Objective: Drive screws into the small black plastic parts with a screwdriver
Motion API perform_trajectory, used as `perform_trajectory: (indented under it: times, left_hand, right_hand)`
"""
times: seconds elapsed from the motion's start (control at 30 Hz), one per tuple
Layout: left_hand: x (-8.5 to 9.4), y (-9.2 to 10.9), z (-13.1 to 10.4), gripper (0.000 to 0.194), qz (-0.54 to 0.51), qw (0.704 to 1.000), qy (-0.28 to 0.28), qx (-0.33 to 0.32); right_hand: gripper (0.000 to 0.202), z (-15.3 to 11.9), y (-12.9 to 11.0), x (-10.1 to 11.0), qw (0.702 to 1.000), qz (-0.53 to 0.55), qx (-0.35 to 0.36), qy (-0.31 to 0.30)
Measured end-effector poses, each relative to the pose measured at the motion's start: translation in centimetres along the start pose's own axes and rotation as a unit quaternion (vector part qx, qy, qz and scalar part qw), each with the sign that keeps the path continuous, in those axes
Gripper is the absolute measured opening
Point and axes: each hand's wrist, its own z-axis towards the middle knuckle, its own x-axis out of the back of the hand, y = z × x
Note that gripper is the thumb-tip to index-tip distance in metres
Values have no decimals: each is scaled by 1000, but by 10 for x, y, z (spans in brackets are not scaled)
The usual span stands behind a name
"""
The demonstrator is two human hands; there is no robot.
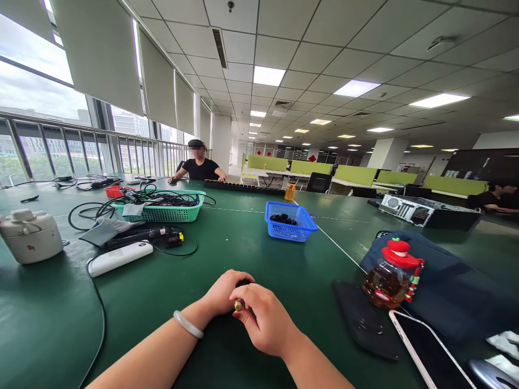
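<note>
one small brass-tipped part [239, 305] pinched by right hand [265, 319], left hand [224, 292] closed against it; two baskets on table

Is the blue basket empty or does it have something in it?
Not empty: the blue basket holds a small pile of dark pieces on its floor, well below the rim. What they are cannot be told.

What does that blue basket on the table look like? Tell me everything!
The blue basket is a small rectangular plastic one with mesh-like, slotted walls and a thicker rim. It sits upright on the green table, past the hands and touching neither. Small black items lie piled inside, too small to identify.
</note>
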Motion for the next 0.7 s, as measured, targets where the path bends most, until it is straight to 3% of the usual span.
perform_trajectory:
  times: [0.27, 0.7]
  left_hand:
    - [-4, -3, 0, 31, 6, 1000, 17, 3]
    - [-9, -15, 2, 36, 1, 1000, 12, 10]
  right_hand:
    - [13, 0, 0, 2, 998, 0, 20, 53]
    - [8, 1, -2, -2, 1000, -13, 3, 14]
